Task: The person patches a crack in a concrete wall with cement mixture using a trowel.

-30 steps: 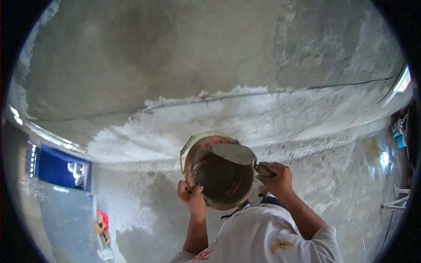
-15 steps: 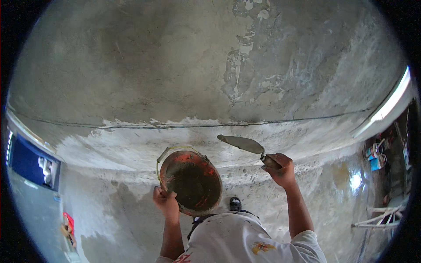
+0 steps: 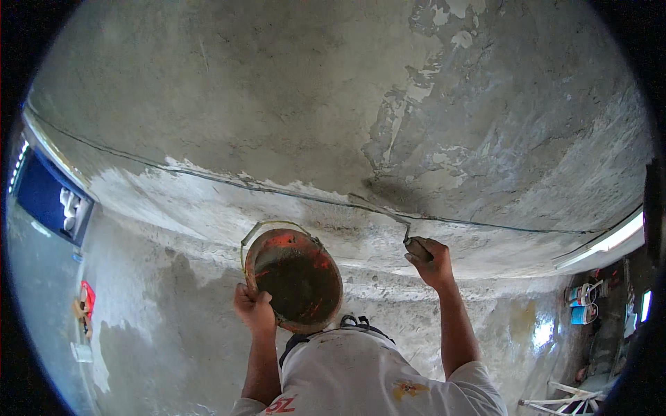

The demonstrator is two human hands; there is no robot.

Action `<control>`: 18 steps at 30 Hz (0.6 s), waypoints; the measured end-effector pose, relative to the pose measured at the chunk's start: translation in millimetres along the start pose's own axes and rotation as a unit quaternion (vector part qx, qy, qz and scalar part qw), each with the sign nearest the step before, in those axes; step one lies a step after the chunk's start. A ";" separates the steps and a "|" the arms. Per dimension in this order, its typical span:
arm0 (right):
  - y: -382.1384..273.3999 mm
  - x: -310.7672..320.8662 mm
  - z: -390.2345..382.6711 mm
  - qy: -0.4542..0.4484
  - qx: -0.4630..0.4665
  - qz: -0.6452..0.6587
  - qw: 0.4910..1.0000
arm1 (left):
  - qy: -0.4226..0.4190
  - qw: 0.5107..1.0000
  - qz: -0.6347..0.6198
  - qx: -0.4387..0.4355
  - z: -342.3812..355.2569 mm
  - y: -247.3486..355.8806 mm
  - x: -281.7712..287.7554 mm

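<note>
My left hand [image 3: 255, 308] grips the rim of an orange bucket [image 3: 336, 291] smeared with grey mortar. Dark wet mortar [image 3: 295, 281] lies inside it, and its wire handle [image 3: 245, 244] stands out at the far left side. In my right hand [image 3: 433, 263] is the handle of a trowel [image 3: 379, 210], my fingers wrapped round it. The blade shows nearly edge-on and lies close to the grey plastered wall [image 3: 277, 111], beside a dark damp patch. Whether the blade touches the wall, I cannot tell.
A thin cable [image 3: 260, 186] runs across the wall near the trowel. Paint buckets [image 3: 583, 305] stand on the floor at right, with a pale metal frame [image 3: 565, 401] nearer. At left are a blue opening [image 3: 45, 197] and a red object [image 3: 88, 297].
My right hand has moved the trowel up and toward the wall, and its blade has turned from flat to nearly edge-on. The bucket has shifted slightly; the whole view has tilted.
</note>
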State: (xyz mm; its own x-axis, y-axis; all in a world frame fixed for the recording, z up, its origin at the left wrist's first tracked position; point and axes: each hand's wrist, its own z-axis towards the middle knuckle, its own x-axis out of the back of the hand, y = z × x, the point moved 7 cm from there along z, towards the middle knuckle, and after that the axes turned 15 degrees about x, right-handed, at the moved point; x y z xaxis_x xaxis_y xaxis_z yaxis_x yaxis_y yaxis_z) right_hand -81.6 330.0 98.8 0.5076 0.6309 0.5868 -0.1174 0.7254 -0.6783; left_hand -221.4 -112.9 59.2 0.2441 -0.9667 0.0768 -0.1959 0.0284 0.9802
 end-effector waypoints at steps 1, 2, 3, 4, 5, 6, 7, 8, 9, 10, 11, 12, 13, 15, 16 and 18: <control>6.0 -0.9 -3.1 -0.001 -0.001 -0.003 1.000 | -0.009 1.000 -0.022 0.002 -0.2 -2.0 0.5; 11.1 0.2 -6.5 0.016 -0.006 0.036 0.999 | -0.018 0.999 -0.045 0.004 0.8 -3.8 0.9; 15.3 3.0 -9.6 0.032 -0.012 0.075 0.997 | -0.021 0.999 -0.046 0.008 5.2 -5.3 3.5; 12.6 9.3 -9.0 0.027 -0.013 0.072 0.997 | 0.003 1.000 -0.010 -0.018 6.6 -2.0 9.3; 8.9 15.5 -8.1 0.005 -0.028 0.063 0.998 | 0.026 0.998 0.027 -0.043 6.1 0.9 13.8; 6.5 20.3 -7.5 -0.017 -0.042 0.054 0.998 | 0.028 0.999 0.025 -0.037 5.3 -0.3 17.2; 4.9 27.3 -7.0 -0.021 -0.043 0.047 0.998 | 0.015 1.000 -0.007 -0.021 5.3 7.2 16.2; 4.6 33.8 -6.8 -0.028 -0.048 0.043 0.998 | 0.003 0.999 -0.039 -0.005 6.4 8.0 16.3; 5.6 40.4 -6.3 -0.036 -0.052 0.040 0.997 | -0.003 0.999 -0.040 -0.014 9.9 1.0 19.5; 10.2 47.7 -5.8 -0.040 -0.053 0.035 0.997 | -0.003 0.999 -0.042 -0.008 9.1 0.7 19.2; 16.5 54.0 -3.5 -0.051 -0.038 0.020 0.998 | 0.000 0.999 -0.033 -0.006 8.3 4.9 19.2; 22.9 60.2 -2.1 -0.063 -0.022 0.005 0.998 | 0.002 1.000 -0.025 -0.003 6.7 6.7 20.1; 27.4 63.9 0.6 -0.065 -0.017 0.022 0.997 | 0.004 1.000 -0.027 0.001 6.5 4.9 23.2; 32.0 80.4 10.0 -0.099 0.006 -0.010 0.995 | -0.003 0.999 -0.002 -0.048 4.6 7.8 27.0; 19.7 79.8 21.4 -0.130 0.027 -0.037 0.991 | -0.001 0.999 -0.003 -0.042 3.7 6.1 31.0; 4.7 90.0 34.2 -0.181 0.010 -0.092 0.979 | -0.003 1.000 -0.005 -0.005 4.0 2.4 33.9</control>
State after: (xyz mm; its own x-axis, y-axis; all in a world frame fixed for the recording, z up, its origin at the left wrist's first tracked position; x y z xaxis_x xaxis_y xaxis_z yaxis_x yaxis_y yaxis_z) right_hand -65.7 399.7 163.6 0.1856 0.5428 0.8191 -0.0720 0.8388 -0.5396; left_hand -217.4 -146.6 63.5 0.2403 -0.9684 0.0664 -0.1836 0.0218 0.9828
